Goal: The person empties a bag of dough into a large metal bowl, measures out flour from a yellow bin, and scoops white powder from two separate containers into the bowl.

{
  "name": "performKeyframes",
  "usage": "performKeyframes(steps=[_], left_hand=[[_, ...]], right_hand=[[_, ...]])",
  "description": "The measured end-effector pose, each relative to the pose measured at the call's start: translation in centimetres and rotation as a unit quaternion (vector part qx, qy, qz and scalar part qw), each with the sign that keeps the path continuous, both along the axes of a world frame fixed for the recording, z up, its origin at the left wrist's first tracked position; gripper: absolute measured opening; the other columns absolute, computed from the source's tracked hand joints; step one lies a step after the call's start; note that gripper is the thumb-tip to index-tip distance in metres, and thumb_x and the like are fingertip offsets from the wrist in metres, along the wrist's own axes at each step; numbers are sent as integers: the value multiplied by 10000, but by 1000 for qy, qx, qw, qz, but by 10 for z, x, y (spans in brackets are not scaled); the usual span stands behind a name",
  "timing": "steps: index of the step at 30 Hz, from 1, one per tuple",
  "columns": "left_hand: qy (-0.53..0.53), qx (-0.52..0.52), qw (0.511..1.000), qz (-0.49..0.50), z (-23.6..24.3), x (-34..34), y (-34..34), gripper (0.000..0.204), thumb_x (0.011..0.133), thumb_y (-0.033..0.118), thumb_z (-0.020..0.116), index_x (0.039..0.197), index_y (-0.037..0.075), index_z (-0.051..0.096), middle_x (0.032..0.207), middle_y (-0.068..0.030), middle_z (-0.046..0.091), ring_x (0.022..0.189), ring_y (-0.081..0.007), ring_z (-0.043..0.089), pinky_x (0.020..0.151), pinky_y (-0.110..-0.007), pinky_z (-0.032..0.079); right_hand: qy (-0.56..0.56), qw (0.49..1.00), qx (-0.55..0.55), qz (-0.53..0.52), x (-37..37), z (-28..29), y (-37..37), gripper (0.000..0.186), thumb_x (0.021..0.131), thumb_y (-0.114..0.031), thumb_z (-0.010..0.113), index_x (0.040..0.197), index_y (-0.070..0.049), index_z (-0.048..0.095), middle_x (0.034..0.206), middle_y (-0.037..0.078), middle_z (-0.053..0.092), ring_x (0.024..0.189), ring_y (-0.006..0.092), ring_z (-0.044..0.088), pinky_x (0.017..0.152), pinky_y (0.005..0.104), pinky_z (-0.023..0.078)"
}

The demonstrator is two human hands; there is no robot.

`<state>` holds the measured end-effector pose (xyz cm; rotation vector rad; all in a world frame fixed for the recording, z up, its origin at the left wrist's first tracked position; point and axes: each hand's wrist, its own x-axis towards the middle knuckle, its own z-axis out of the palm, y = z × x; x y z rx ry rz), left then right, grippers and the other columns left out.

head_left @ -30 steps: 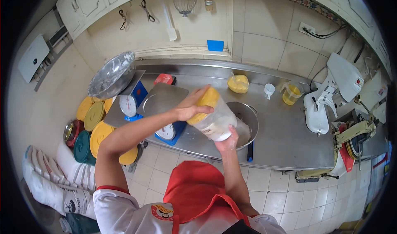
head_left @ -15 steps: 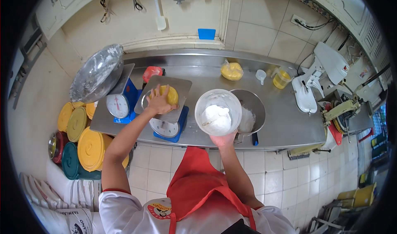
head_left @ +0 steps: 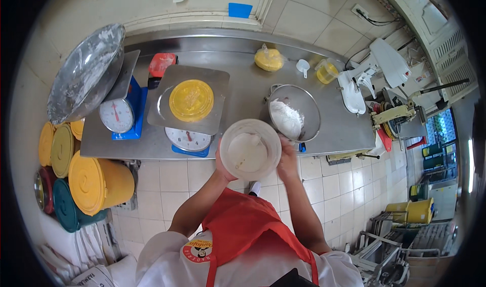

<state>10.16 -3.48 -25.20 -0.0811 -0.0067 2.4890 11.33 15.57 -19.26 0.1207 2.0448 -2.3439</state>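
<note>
My left hand (head_left: 224, 165) is closed around the left side of a round translucent-white plastic tub (head_left: 276, 160), held in front of the counter edge. White powder (head_left: 246, 152) lies inside it. My right hand (head_left: 287, 160) is between the tub's right side and a steel bowl (head_left: 315, 109); motion smears its fingers, so its grip is unclear. A heap of white powder (head_left: 286, 119) sits in the bowl. To the left, a yellow round lid (head_left: 191, 100) lies on the square metal plate (head_left: 215, 112) of a blue dial scale (head_left: 188, 139).
A second blue scale (head_left: 117, 116) bears a large tilted steel bowl (head_left: 83, 74). Behind are a bagged yellow mass (head_left: 269, 59), a white scoop (head_left: 302, 66) and a jug of yellow liquid (head_left: 326, 72). A white stand mixer (head_left: 354, 92) stands right; yellow bins (head_left: 109, 180) stand lower left.
My left hand has left the yellow lid on the scale and taken hold of the tub. The tub has come nearer to me, showing more of the bowl. My right hand has shifted to the tub's right.
</note>
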Motion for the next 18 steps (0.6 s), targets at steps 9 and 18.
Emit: performKeyframes(steps=[9, 18], left_hand=[[60, 28, 996, -60, -30, -11, -35, 733, 860, 499, 502, 1468, 114, 361, 1455, -135, 437, 1330, -342, 424, 1110, -529, 312], [33, -28, 999, -30, -33, -7, -40, 756, 786, 469, 506, 1429, 80, 421, 1401, -174, 493, 1264, -381, 490, 1066, -528, 379]], right_hand=[[254, 787, 509, 238, -10, 96, -54, 183, 776, -28, 653, 944, -77, 704, 845, 114, 629, 779, 263, 647, 680, 350, 529], [287, 743, 543, 268, -24, 78, -51, 110, 783, -70, 635, 892, -58, 628, 839, 133, 616, 762, 315, 647, 646, 416, 523]])
